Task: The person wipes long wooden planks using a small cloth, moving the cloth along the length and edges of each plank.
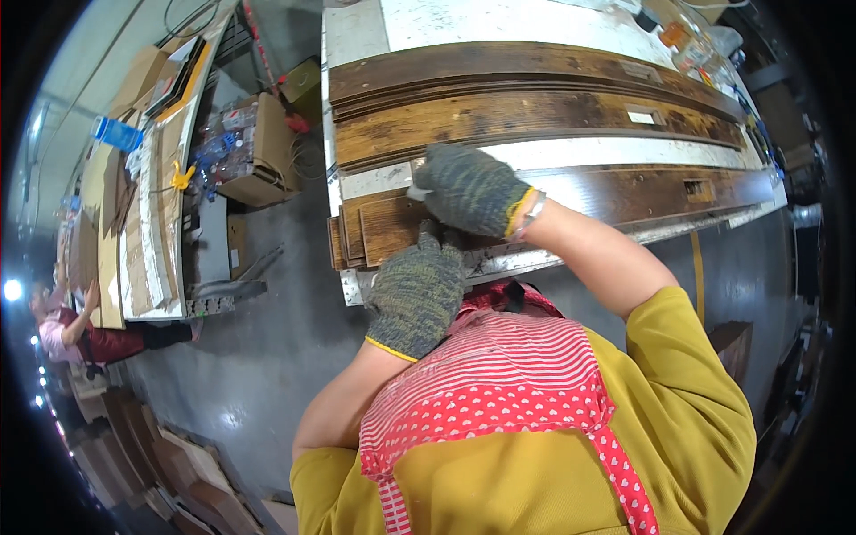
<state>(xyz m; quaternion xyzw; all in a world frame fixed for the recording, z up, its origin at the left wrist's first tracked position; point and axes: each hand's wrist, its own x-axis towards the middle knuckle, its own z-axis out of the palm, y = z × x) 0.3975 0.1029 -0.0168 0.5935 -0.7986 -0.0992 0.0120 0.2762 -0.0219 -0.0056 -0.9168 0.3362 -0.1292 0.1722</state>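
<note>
Dark brown wooden planks [615,198] lie in a stack along the near side of the white worktable [571,153]. My right hand [473,189], in a dark grey-green knit glove, is closed over the left part of the top plank. A small pale thing shows at its fingertips, too little of it to name. My left hand [416,299], in a matching glove, reaches up to the near edge of this plank. Its fingers are stretched out against the wood, close below my right hand. The plank has a small rectangular cutout near its right end.
More brown planks [526,111] lie farther back on the table. Bottles and clutter [700,49] stand at its far right corner. Across the grey floor [267,357] on the left are a cardboard box [267,147] of plastic bottles, a second bench [147,241] and another person [76,330].
</note>
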